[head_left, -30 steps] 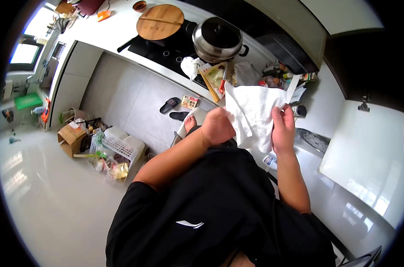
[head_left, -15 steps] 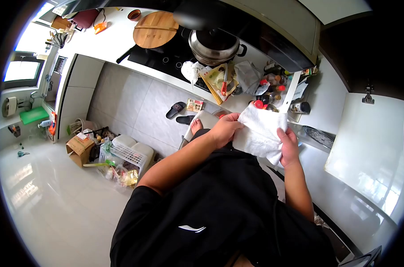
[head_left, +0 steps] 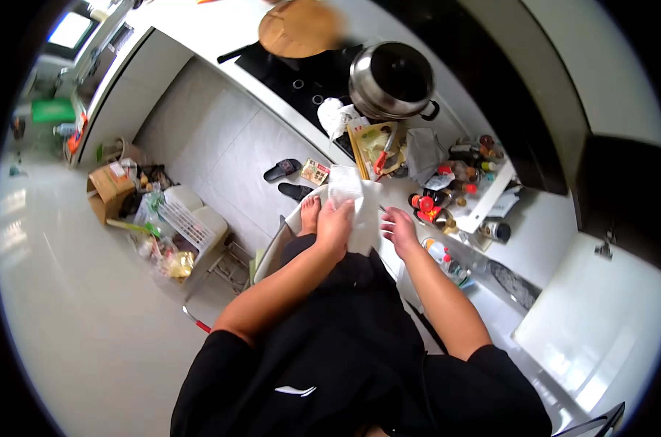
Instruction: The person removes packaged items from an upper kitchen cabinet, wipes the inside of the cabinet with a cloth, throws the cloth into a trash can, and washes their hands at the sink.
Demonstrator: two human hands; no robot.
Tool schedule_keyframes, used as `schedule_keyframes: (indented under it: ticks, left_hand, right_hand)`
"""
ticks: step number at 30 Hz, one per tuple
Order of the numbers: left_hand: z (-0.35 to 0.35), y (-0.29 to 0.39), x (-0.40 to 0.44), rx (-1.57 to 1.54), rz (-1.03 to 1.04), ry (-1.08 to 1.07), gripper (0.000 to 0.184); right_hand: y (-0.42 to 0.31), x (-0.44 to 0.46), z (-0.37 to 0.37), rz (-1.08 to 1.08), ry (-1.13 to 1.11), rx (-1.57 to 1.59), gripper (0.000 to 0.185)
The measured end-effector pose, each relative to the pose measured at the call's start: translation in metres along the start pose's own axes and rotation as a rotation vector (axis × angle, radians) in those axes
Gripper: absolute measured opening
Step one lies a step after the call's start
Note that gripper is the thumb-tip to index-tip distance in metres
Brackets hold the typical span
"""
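My left hand (head_left: 336, 227) is closed on a white textured cloth (head_left: 365, 218), which hangs in loose folds in front of my lap. To the right of the cloth is my right hand (head_left: 400, 231), off its edge, with the fingers apart and slightly curled. Beyond the cloth, at the counter's edge, lie wooden chopsticks (head_left: 358, 151) and a red-handled tool (head_left: 381, 160) on a yellowish packet. A crumpled white cloth (head_left: 333, 115) rests beside them at the stove's edge.
A lidded steel pot (head_left: 392, 81) and a round wooden lid (head_left: 298, 30) are on the black stove (head_left: 290, 76). Several bottles (head_left: 458, 175) crowd the counter's right. Black slippers (head_left: 282, 170) lie on the floor; a cardboard box (head_left: 112, 191) and a white basket (head_left: 188, 222) stand left.
My right hand has let go of the cloth and moved away from it. The cloth, in my left hand, has shifted left and hangs narrower. The view has turned.
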State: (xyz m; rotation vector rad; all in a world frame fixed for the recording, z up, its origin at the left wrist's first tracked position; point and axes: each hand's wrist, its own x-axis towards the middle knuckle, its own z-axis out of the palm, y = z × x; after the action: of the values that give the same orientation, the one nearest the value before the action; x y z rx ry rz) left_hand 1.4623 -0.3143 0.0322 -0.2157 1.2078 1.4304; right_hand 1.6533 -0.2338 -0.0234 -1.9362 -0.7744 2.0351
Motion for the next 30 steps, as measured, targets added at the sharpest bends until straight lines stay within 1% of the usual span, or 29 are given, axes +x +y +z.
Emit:
schedule_keyframes:
  ticks: [2,4,5,6,9,11,12,13,14,16,18,20,22,23,24,26,27,28,30]
  left_hand:
    - [-0.029,0.004,-0.001,-0.089,0.014,0.015,0.027]
    - [-0.047,0.018,-0.014,-0.166,-0.011,0.168,0.031]
    - [-0.071,0.002,-0.006,-0.171,0.023,0.232,0.032]
    - [-0.104,-0.024,0.007,-0.16,0.07,0.265,0.033]
    - [-0.145,-0.033,-0.001,-0.228,0.064,0.418,0.032]
    - [-0.172,-0.047,-0.001,-0.227,0.083,0.527,0.032]
    - [-0.187,-0.058,0.0,-0.244,0.081,0.551,0.032]
    - [-0.2,-0.067,0.0,-0.24,0.065,0.562,0.032]
    - [-0.209,-0.074,-0.001,-0.236,0.052,0.573,0.031]
    - [-0.218,-0.086,-0.001,-0.251,0.022,0.598,0.031]
    - [-0.223,-0.093,0.003,-0.262,-0.004,0.617,0.031]
    - [-0.22,-0.096,0.009,-0.271,0.023,0.601,0.032]
    - [-0.215,-0.094,0.016,-0.295,0.017,0.571,0.033]
    - [-0.211,-0.092,0.018,-0.309,0.026,0.554,0.034]
    - [-0.207,-0.089,0.022,-0.32,0.04,0.534,0.034]
    - [-0.199,-0.084,0.027,-0.315,0.057,0.522,0.034]
    - [-0.194,-0.079,0.03,-0.312,0.063,0.5,0.034]
    - [-0.19,-0.076,0.032,-0.311,0.067,0.48,0.034]
    - [-0.183,-0.07,0.03,-0.27,0.072,0.447,0.034]
  right_hand:
    - [0.001,0.041,0.03,0.116,-0.123,-0.015,0.03]
    - [0.007,0.099,0.057,0.114,-0.159,-0.086,0.032]
    - [0.014,0.13,0.068,0.111,-0.185,-0.118,0.035]
    - [0.016,0.162,0.082,0.077,-0.162,-0.17,0.038]
    - [0.012,0.255,0.126,-0.05,-0.122,-0.279,0.049]
    - [-0.004,0.298,0.156,-0.121,-0.111,-0.247,0.055]
    - [-0.005,0.327,0.166,-0.183,-0.037,-0.229,0.048]
    - [-0.014,0.345,0.174,-0.125,-0.058,-0.16,0.046]
    - [-0.029,0.34,0.19,-0.104,-0.002,-0.044,0.051]
    - [-0.041,0.36,0.2,-0.045,-0.037,0.016,0.056]
    - [-0.054,0.361,0.208,0.043,-0.074,0.123,0.056]
    - [-0.055,0.365,0.206,0.021,-0.037,0.165,0.053]
    - [-0.058,0.369,0.198,-0.049,-0.12,0.395,0.05]
    - [-0.06,0.353,0.199,-0.108,-0.106,0.347,0.054]
    - [-0.063,0.336,0.2,-0.113,-0.107,0.35,0.054]
    - [-0.063,0.319,0.197,-0.139,-0.067,0.327,0.063]
    - [-0.062,0.311,0.194,-0.193,0.011,0.283,0.069]
    - [-0.061,0.299,0.191,-0.284,0.035,0.217,0.069]
    - [-0.06,0.279,0.182,-0.362,0.081,0.238,0.061]
